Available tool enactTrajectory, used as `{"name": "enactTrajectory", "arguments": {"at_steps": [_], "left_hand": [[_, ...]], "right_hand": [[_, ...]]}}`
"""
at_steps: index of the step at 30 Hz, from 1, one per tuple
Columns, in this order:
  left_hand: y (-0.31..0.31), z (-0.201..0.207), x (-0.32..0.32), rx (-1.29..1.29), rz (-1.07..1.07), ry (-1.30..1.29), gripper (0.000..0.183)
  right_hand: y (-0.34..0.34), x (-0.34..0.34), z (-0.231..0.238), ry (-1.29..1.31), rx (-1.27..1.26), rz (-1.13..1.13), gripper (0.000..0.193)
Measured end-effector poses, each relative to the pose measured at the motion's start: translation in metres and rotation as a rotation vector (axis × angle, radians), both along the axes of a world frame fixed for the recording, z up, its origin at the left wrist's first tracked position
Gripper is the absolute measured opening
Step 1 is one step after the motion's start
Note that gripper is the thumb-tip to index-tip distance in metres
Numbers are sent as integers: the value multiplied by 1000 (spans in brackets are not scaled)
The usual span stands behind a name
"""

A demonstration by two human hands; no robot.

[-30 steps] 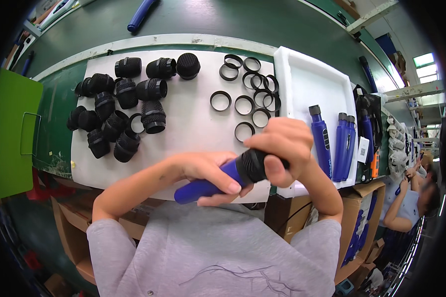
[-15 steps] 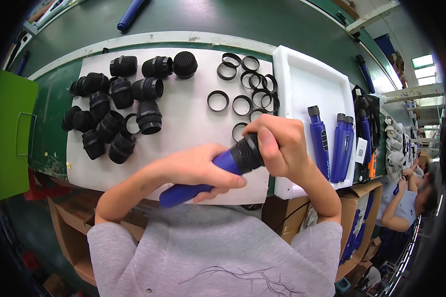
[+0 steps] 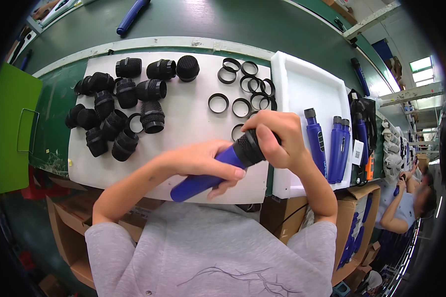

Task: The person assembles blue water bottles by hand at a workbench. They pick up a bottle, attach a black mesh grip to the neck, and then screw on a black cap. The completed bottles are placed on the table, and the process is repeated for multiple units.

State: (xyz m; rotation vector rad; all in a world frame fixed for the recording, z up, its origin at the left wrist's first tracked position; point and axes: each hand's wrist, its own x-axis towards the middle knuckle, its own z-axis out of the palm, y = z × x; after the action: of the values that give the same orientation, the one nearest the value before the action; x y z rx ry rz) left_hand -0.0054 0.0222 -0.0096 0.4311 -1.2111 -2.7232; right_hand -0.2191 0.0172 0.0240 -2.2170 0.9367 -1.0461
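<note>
A microphone with a blue handle (image 3: 195, 187) lies slanted across my two hands, above the front part of the white sheet. My left hand (image 3: 205, 161) is wrapped round the blue handle. Closed over the black mesh head (image 3: 249, 148) at its upper end is my right hand (image 3: 277, 138); the fingers hide part of the head. To the left lie several loose black microphone heads (image 3: 126, 93). Several thin black rings (image 3: 218, 103) are spread on the sheet beyond my right hand.
A white foam tray (image 3: 309, 74) at the right holds several blue microphone handles (image 3: 316, 141). A green bin (image 3: 15, 128) stands at the left. Cardboard boxes (image 3: 349, 213) with blue handles sit below the table edge. At the far right, a person (image 3: 399, 198) works.
The microphone has tipped slightly, its handle end shifting right. Both hands keep their grip on it. The whole view has shifted a little.
</note>
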Motion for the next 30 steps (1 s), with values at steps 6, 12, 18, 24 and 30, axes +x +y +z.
{"name": "enactTrajectory", "arguments": {"at_steps": [6,12,18,24,30], "left_hand": [[0,9,-7,-113,8,-268,26],[0,14,-12,-451,222,-578,23],[0,18,-13,-651,300,-474,33],[-7,-4,-2,-111,-103,16,28],[2,13,-4,-109,3,-300,24]], "right_hand": [[-1,-9,-14,46,-118,-5,19],[-10,1,-6,308,246,-169,31],[-2,-3,9,248,171,-167,26],[2,-5,-3,-5,-336,61,16],[-1,-11,-17,44,-325,3,9]]}}
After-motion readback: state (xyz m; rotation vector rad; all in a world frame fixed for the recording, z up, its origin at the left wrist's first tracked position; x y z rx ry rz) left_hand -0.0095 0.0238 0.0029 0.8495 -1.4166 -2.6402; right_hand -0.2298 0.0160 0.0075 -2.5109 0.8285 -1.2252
